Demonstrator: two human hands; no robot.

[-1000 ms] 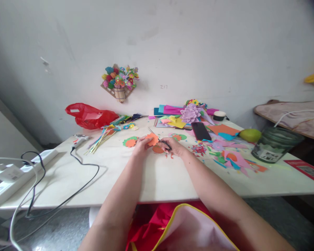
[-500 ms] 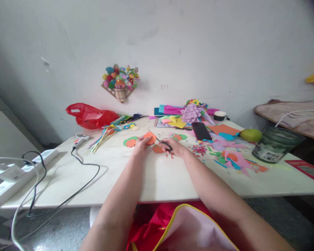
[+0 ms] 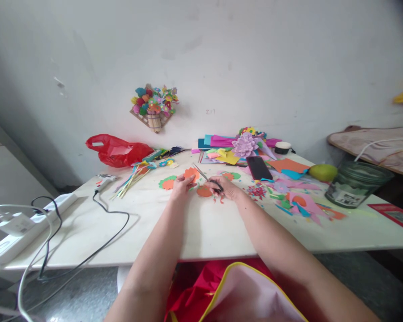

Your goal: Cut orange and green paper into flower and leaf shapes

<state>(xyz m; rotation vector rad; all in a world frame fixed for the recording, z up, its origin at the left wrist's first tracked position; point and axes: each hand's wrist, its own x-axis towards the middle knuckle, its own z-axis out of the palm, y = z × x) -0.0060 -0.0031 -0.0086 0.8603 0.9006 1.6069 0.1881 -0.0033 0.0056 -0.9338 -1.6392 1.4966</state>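
My left hand pinches an orange scalloped paper piece above the table. In my right hand is a pair of scissors, with fingers wrapped round the dark handles and the blades pointing up and to the left, just right of the orange piece. Under the scissors lies an orange disc. Left of my left hand rests an orange and green flower shape; another such green and orange shape lies beyond my right hand. Small red scraps lie beside my right hand.
Coloured scraps, a phone and a green jar stand or lie to the right. On the left are a hot glue gun with its cord, a power strip, thin sticks and a red plastic bag.
The scissor blades have come away from the orange piece and now show apart from its edge. My left hand has turned the piece slightly. The view has shifted a little.
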